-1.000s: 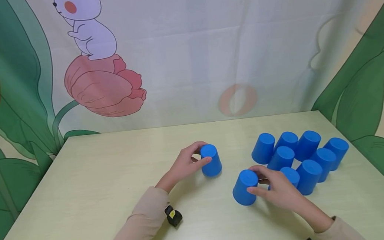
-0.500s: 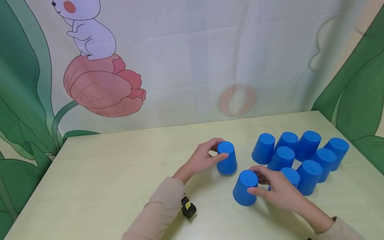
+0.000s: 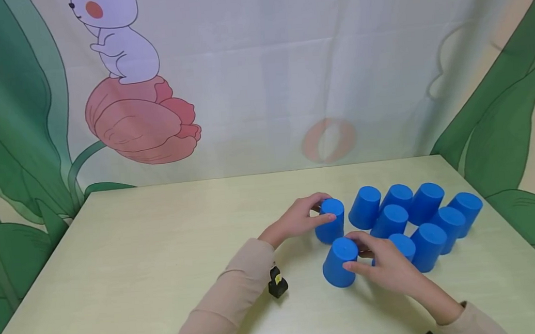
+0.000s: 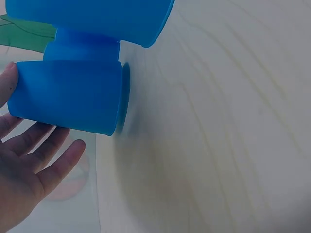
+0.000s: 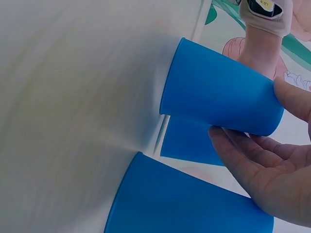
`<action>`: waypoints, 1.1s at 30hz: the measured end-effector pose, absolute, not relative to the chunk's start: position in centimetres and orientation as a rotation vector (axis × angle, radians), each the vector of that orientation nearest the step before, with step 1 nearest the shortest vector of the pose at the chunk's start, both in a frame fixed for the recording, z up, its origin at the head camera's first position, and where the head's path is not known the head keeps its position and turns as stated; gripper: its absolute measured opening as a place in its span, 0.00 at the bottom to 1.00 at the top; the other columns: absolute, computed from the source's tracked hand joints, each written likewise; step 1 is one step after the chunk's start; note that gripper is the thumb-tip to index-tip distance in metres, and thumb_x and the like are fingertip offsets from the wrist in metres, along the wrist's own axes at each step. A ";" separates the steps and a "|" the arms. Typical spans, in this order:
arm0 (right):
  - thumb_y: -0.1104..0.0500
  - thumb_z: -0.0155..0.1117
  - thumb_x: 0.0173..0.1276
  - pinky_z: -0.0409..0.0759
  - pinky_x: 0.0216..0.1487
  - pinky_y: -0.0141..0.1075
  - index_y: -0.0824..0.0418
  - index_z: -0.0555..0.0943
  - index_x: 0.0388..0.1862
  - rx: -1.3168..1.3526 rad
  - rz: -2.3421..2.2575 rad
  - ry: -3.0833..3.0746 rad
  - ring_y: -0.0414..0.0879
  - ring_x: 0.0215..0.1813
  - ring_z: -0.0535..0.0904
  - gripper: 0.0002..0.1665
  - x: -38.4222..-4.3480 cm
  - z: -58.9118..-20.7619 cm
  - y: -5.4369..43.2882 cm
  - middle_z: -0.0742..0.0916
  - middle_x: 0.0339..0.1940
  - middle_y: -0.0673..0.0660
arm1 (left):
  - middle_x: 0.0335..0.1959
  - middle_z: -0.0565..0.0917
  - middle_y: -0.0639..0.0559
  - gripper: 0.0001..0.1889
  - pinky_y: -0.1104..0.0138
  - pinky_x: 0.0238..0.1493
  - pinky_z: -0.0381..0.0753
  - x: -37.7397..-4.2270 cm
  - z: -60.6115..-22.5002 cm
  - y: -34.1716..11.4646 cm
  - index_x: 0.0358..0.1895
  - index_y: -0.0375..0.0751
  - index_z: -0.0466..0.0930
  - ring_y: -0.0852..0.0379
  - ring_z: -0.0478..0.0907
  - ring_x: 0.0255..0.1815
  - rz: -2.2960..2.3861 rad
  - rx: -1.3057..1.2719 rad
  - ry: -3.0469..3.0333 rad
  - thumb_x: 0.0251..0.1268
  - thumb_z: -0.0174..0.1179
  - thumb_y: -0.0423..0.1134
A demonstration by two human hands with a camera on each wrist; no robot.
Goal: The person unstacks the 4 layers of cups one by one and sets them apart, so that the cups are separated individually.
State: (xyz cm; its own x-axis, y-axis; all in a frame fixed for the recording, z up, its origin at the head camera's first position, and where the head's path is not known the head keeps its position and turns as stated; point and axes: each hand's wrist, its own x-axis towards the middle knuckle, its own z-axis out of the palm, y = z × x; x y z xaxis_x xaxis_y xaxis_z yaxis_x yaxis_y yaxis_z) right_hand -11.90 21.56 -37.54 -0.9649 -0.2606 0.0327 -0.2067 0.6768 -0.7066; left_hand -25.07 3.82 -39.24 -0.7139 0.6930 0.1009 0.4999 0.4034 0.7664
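Observation:
My left hand [image 3: 302,217] pinches an upside-down blue cup [image 3: 330,222] between thumb and fingers, near the middle of the table. In the left wrist view this cup [image 4: 68,94] has its rim close over the tabletop. Nearer to me, my right hand [image 3: 381,260] holds a second upside-down blue cup [image 3: 340,263] by its side, thumb in front and fingers behind. The right wrist view shows that cup [image 5: 221,87] with the thumb on its closed end and the fingers under its wall. The two held cups stand close together, overlapping slightly in the head view.
Several more upside-down blue cups [image 3: 389,220] stand in a cluster to the right, one partly hidden behind my right hand. The pale wooden table [image 3: 161,247] ends at a printed curtain [image 3: 243,86]. A small black device [image 3: 277,282] is on my left sleeve.
My left hand has slid its blue cup to the right, up beside the cup in my right hand and the cluster. The right hand and its cup have stayed in place.

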 end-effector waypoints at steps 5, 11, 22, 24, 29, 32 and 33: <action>0.53 0.67 0.57 0.76 0.48 0.48 0.65 0.70 0.57 -0.402 -1.176 2.807 0.55 0.48 0.79 0.31 -11.9 -37.7 21.6 0.80 0.50 0.61 | 0.52 0.76 0.51 0.24 0.64 0.50 0.73 -25.1 -39.3 4.5 0.60 0.44 0.66 0.57 0.72 0.52 1.198 1.045 2.421 0.63 0.55 0.49; 0.53 0.66 0.57 0.76 0.47 0.48 0.64 0.71 0.56 -0.405 -1.179 2.803 0.55 0.48 0.78 0.30 -11.9 -37.8 21.4 0.80 0.50 0.61 | 0.53 0.76 0.53 0.25 0.67 0.50 0.73 -25.3 -39.7 5.1 0.60 0.45 0.66 0.59 0.72 0.51 1.193 1.061 2.416 0.63 0.55 0.51; 0.54 0.66 0.58 0.76 0.47 0.49 0.64 0.71 0.56 -0.416 -1.181 2.798 0.57 0.49 0.78 0.30 -12.0 -37.8 21.1 0.80 0.51 0.62 | 0.60 0.71 0.48 0.31 0.64 0.50 0.74 -25.1 -39.5 5.3 0.67 0.44 0.58 0.52 0.71 0.56 1.144 1.042 2.424 0.65 0.52 0.52; 0.53 0.67 0.57 0.76 0.48 0.50 0.65 0.70 0.58 -0.408 -1.176 2.795 0.58 0.50 0.77 0.32 -12.1 -37.7 21.0 0.79 0.53 0.63 | 0.62 0.69 0.46 0.32 0.62 0.50 0.74 -25.0 -39.5 4.7 0.69 0.46 0.56 0.51 0.71 0.57 1.139 1.011 2.443 0.65 0.52 0.52; 0.53 0.65 0.59 0.74 0.50 0.50 0.67 0.67 0.61 -0.410 -1.170 2.808 0.60 0.54 0.75 0.35 -12.1 -36.9 21.1 0.76 0.56 0.66 | 0.63 0.67 0.45 0.33 0.58 0.52 0.73 -24.7 -39.5 2.3 0.70 0.48 0.53 0.50 0.70 0.58 1.156 0.954 2.494 0.64 0.52 0.52; 0.53 0.64 0.60 0.74 0.50 0.50 0.67 0.67 0.61 -0.460 -1.170 2.856 0.60 0.55 0.74 0.34 -11.9 -36.0 21.7 0.77 0.56 0.66 | 0.65 0.66 0.46 0.33 0.55 0.53 0.72 -24.3 -39.5 0.4 0.70 0.47 0.53 0.49 0.68 0.60 1.142 0.959 2.518 0.65 0.52 0.52; 0.52 0.64 0.61 0.74 0.50 0.49 0.67 0.67 0.61 -0.481 -1.164 2.880 0.60 0.55 0.74 0.34 -11.9 -35.6 22.0 0.77 0.56 0.66 | 0.65 0.65 0.46 0.33 0.55 0.54 0.71 -24.1 -39.4 -0.3 0.70 0.47 0.53 0.49 0.68 0.60 1.125 0.963 2.529 0.65 0.51 0.52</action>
State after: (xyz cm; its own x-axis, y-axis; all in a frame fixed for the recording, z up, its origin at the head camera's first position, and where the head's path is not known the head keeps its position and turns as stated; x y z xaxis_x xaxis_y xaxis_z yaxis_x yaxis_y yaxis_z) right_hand -11.87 21.97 -35.63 -0.9531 -0.2797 0.1152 -0.2812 0.6789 -0.6783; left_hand -24.14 -0.30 -39.40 -0.7642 0.6413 0.0688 0.4805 0.4950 0.7239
